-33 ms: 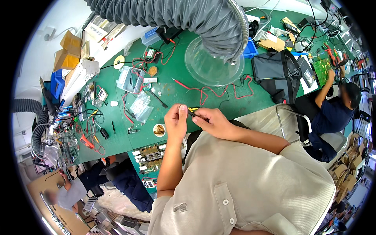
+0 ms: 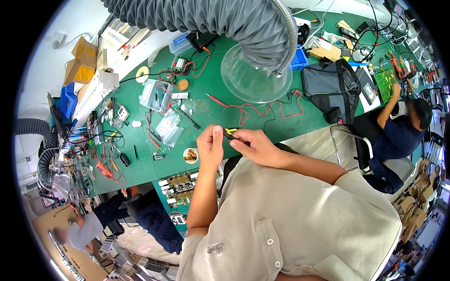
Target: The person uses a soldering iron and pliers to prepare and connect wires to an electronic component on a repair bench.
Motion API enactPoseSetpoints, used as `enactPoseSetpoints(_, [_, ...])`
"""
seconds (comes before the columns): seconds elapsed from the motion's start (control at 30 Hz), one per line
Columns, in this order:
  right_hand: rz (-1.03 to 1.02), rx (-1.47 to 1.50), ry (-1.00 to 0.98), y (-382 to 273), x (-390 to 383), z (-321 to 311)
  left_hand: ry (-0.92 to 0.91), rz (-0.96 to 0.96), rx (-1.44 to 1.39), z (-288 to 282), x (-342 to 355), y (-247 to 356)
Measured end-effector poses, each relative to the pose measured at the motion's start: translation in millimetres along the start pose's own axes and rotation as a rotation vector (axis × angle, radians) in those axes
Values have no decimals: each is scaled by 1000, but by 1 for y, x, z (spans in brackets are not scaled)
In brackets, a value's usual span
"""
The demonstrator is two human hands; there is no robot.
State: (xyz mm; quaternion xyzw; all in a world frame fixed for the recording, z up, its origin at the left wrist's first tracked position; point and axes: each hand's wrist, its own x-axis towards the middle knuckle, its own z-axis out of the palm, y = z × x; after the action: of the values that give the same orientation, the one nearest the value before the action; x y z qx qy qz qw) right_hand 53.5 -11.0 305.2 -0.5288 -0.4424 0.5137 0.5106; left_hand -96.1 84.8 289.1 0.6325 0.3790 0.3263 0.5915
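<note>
Head view: right hand (image 2: 255,144) pinches a black-and-yellow tool (image 2: 230,132); left hand (image 2: 212,144) has fingers pressed together, contents unclear.

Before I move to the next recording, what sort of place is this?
Probably an electronics repair or assembly workshop: a red test lead lies on the green bench, circuit boards sit near its edge, and a grey ribbed duct, likely for fumes, hangs overhead.
</note>
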Motion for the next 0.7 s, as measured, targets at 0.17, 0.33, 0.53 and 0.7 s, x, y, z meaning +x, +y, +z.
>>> enactPoseSetpoints(0.17, [-29, -1, -40, 1, 1, 2, -26, 88, 98, -1, 1, 3])
enactPoseSetpoints(0.33, [3, 62, -106, -1, -1, 2, -24, 166, 24, 7, 1, 1])
enactPoseSetpoints(0.53, [41, 92, -57, 3, -9, 6, -19, 176, 118, 15, -6, 4])
enactPoseSetpoints(0.7, [17, 71, -13, 5, -12, 7, -50, 134, 112, 17, -9, 2])
